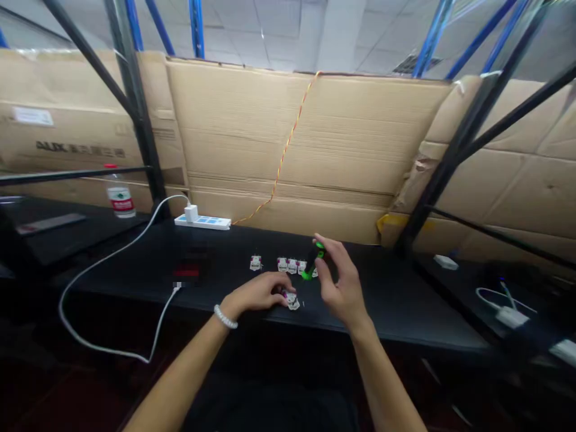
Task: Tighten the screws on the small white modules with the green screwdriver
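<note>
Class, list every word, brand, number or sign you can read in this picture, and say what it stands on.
"AUX": on the left cardboard; the characters after it are too blurred to read.
White sticker on the same cardboard: too blurred to read.
Bottle label: too small to read.

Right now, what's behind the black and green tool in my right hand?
Behind the tool is the right end of a row of white parts on the table. The tool partly covers that end, so I can't count them surely.
</note>
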Demonstrator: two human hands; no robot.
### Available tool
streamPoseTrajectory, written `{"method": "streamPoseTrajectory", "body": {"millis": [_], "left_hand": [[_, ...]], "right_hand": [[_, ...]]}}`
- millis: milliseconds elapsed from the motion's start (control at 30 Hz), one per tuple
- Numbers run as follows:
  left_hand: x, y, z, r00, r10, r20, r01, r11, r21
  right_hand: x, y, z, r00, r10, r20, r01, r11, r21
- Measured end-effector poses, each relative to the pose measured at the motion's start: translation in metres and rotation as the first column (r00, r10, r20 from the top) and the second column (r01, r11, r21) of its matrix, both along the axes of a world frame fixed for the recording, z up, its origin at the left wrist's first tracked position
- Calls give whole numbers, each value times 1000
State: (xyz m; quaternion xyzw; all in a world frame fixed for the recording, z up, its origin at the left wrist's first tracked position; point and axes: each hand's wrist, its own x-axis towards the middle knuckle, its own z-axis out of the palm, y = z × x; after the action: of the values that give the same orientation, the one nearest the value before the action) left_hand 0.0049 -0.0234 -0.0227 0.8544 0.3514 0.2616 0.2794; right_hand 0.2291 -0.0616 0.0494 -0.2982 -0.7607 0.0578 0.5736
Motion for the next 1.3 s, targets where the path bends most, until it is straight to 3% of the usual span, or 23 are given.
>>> {"method": "streamPoseTrajectory", "body": {"millis": [100,300,467,667,833,1000,1167,1300], "left_hand": [[0,0,-1,1000,-5,9,5,1000,-5],[0,2,-4,1000,10,8,-10,1000,-10],[-1,2,-3,1000,-12,16,12,1000,-2],[-1,2,-3,1000,-7,9,7,1000,-2],[-1,2,-3,1000,-11,15,11,1000,-4],[0,1,-2,1000,-10,8,10,1000,-1],[0,1,-2,1000,-9,30,9,1000,-13],[0,2,-4,1000,-7,21,7,1000,-9]], "right_hand": [[0,-2,2,997,58,55,-57,998,-18],[-3,-2,1,993,-106,-51,109,992,68],[-1,0,0,999,41,31,-41,999,2],[-2,0,-3,993,-107,-54,110,992,61],[-2,0,-1,1000,5,11,-6,1000,19],[-4,0,-4,989,-114,-90,119,992,53],[-3,0,-6,1000,-2,-26,2,1000,-4],[-4,-2,-5,992,-110,-60,112,993,36]]}}
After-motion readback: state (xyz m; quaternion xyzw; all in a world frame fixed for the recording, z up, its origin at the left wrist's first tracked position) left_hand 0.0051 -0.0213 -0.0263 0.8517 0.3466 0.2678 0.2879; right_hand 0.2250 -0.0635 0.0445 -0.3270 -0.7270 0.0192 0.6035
